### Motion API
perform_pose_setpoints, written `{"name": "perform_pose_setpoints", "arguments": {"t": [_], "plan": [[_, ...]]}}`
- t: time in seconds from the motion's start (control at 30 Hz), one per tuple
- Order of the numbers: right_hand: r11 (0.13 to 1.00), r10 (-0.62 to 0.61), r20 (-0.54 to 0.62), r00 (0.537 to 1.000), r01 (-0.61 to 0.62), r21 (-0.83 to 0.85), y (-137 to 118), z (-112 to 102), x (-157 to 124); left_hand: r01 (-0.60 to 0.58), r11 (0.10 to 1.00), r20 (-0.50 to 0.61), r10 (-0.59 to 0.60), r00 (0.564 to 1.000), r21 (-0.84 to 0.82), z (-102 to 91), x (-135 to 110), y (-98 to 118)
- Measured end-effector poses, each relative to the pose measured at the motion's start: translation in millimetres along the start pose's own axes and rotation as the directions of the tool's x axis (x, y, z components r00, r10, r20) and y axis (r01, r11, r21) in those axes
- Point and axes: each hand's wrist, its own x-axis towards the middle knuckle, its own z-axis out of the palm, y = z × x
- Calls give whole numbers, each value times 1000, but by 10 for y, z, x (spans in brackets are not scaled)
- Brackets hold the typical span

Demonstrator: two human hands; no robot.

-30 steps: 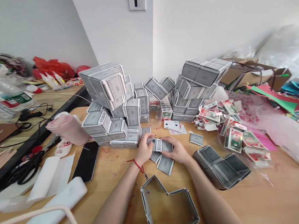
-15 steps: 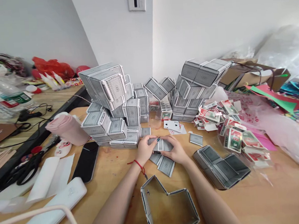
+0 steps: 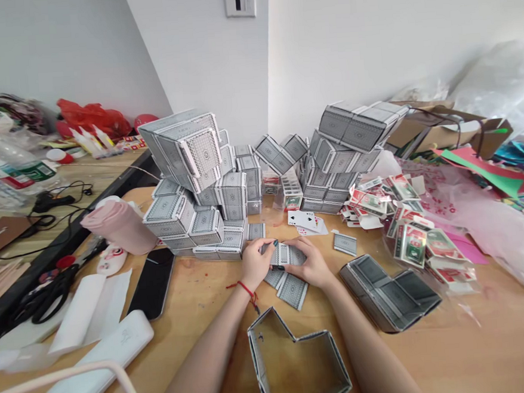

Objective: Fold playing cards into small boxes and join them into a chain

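Between my two hands is a small piece made of grey patterned playing cards (image 3: 288, 254). My right hand (image 3: 310, 260) closes on its right side, thumb and fingers at opposite edges. At its left end my left hand (image 3: 256, 263) has thumb and forefinger pinched together at the piece's edge. Loose face-down cards (image 3: 292, 290) lie on the table just under the hands. Nearer to me, between my forearms, stands a heart-like open frame of joined cards (image 3: 294, 339). Another folded-card frame (image 3: 389, 292) lies right of my right forearm.
Stacked card blocks rise in a left pile (image 3: 182, 148) and a right pile (image 3: 351, 130). Opened card boxes (image 3: 408, 240) heap at right. A phone (image 3: 152, 283), pink cup (image 3: 119, 225), scissors (image 3: 53, 292) and white power bank (image 3: 98, 366) lie at left.
My left thumb and forefinger have shifted slightly up and left along the card piece, uncovering more of it. My right hand stays on its right side.
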Motion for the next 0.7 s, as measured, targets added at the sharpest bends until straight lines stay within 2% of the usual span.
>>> {"name": "perform_pose_setpoints", "arguments": {"t": [0.37,0.5,0.7], "plan": [[1000,20,-26,999,-20,7,-58,-2,-28,8,1000,-52,-8,999,12,-9,-26,50],[1000,14,-47,999,-14,6,-70,-4,-36,8,1000,-66,-10,998,-21,-6,-35,67],[1000,5,-48,999,-5,10,-62,-28,-44,68,991,-56,-75,996,-119,2,-37,62]]}}
